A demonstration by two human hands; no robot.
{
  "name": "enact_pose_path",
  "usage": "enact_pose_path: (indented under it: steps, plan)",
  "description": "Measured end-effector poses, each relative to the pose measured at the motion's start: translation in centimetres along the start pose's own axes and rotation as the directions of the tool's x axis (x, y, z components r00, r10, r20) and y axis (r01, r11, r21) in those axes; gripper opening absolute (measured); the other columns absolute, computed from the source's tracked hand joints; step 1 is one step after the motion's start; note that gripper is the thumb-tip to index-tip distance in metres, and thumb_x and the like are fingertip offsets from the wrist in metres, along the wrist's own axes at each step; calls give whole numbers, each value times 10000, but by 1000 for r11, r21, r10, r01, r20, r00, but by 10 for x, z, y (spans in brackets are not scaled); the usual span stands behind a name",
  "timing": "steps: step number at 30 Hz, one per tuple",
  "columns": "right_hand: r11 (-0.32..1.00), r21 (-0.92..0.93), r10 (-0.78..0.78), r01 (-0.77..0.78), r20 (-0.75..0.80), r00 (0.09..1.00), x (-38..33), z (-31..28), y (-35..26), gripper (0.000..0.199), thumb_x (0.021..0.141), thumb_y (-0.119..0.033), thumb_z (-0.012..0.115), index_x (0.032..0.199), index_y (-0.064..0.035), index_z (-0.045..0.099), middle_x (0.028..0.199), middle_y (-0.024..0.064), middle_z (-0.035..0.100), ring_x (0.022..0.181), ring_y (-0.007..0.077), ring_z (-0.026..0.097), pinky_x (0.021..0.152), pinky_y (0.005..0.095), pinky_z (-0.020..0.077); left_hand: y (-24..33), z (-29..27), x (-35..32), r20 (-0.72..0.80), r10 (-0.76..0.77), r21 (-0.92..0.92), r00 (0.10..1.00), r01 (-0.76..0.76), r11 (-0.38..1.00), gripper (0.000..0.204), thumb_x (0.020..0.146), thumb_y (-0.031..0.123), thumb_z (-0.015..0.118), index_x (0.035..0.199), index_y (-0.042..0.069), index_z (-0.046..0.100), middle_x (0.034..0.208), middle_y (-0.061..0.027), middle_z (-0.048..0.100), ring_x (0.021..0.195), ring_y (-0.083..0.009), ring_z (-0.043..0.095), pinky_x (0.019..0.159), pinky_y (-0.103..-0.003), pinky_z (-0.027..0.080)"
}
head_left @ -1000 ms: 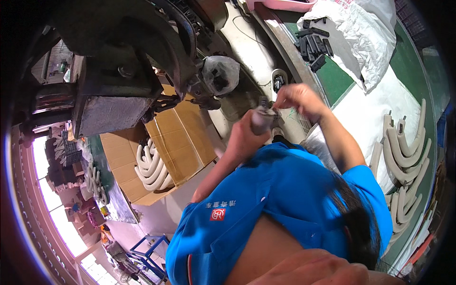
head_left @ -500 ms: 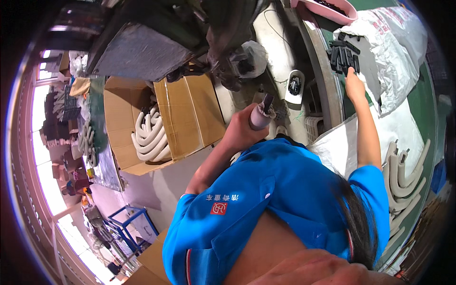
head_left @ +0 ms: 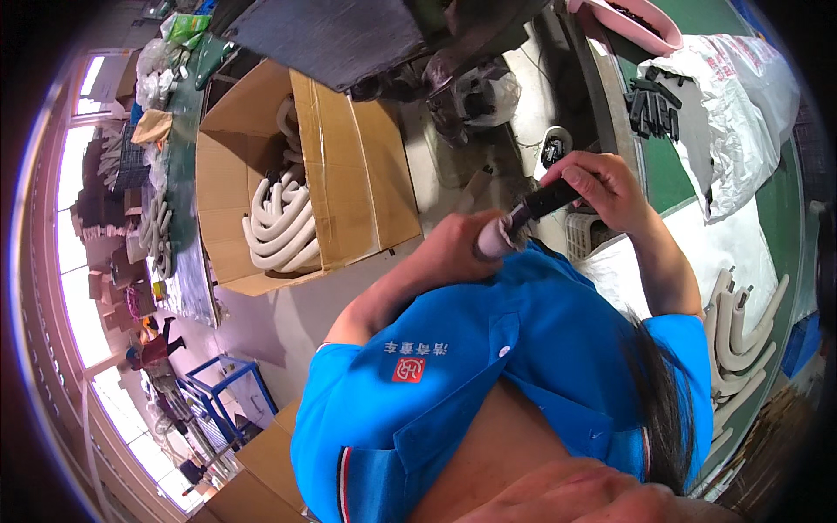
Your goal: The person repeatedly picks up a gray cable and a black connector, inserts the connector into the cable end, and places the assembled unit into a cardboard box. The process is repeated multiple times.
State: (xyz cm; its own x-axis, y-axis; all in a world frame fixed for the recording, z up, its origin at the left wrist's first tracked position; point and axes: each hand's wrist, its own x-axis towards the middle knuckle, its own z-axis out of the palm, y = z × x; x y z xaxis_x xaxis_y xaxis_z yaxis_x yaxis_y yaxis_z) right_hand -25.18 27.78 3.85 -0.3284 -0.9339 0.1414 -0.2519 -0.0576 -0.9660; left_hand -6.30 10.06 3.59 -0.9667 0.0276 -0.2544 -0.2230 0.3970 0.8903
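Observation:
My left hand (head_left: pixel 458 248) is closed around a pale padded tube (head_left: pixel 494 241), whose wrapped end points up and to the right. My right hand (head_left: pixel 606 190) pinches a long black plastic piece (head_left: pixel 547 202) between thumb and fingers. The black piece's lower end meets the dark core at the tube's end; whether it is around or only against it, I cannot tell. Most of the tube is hidden by my left hand. Several similar black plastic pieces (head_left: pixel 652 112) lie in a pile beyond my right hand, by a white sack (head_left: pixel 750 113).
Left, an open cardboard box (head_left: pixel 366 174) holds several curved pale tubes (head_left: pixel 283 227). More bent tubes (head_left: pixel 737 336) lie on the green table (head_left: pixel 789 253) at right. A dark machine (head_left: pixel 349 39) stands ahead, a pink tray (head_left: pixel 641 30) far right, a blue frame (head_left: pixel 231 392) lower left.
My right hand has come from the pile to the tube's end with a black plastic piece. My left hand and the tube have shifted slightly right and nearer.

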Motion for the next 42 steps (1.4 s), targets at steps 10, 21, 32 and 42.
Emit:
enact_pose_path:
  steps: [10, 21, 32, 42]
  plan:
    - [998, -47, -51, 49, -50, 997, 20, 54, 7, 254, 957, -200, 462, 814, -25, 578, 601, 38, 532, 528, 118, 505, 503, 255, 381, -15, -6, -17, 67, -126, 5, 990, 126, 992, 400, 676, 142, 712, 1056, 72, 608, 838, -151, 650, 756, -252, 629, 716, -355, 492]
    - [986, 61, 164, -152, -378, 911, 122, 70, 66, 325, 972, -265, 447, 789, -32, 580, 568, 40, 497, 431, 107, 452, 440, 273, 370, -59, -106, 29, -283, -30, 493, 959, 172, 853, 511, 615, 311, 701, 1025, 38, 567, 852, -223, 631, 849, -384, 611, 728, -435, 489]
    - [835, -525, -414, 165, -403, 816, 166, 56, 188, 125, 916, -140, 505, 861, -35, 542, 580, 27, 498, 489, 117, 514, 444, 284, 403, -70, -159, 69, -177, 55, 643, 983, 73, 762, 410, 625, 280, 691, 972, 73, 625, 891, -186, 643, 871, -350, 614, 749, -414, 493]
    - [883, -415, -93, -219, -614, 784, 169, 70, 142, 289, 890, -251, 492, 810, 18, 559, 770, 257, 588, 758, 446, 572, 657, 469, 445, -102, -144, 79, -206, 78, 526, 975, 43, 849, 478, 624, 267, 711, 1058, 96, 609, 944, -176, 647, 898, -326, 627, 778, -412, 488]
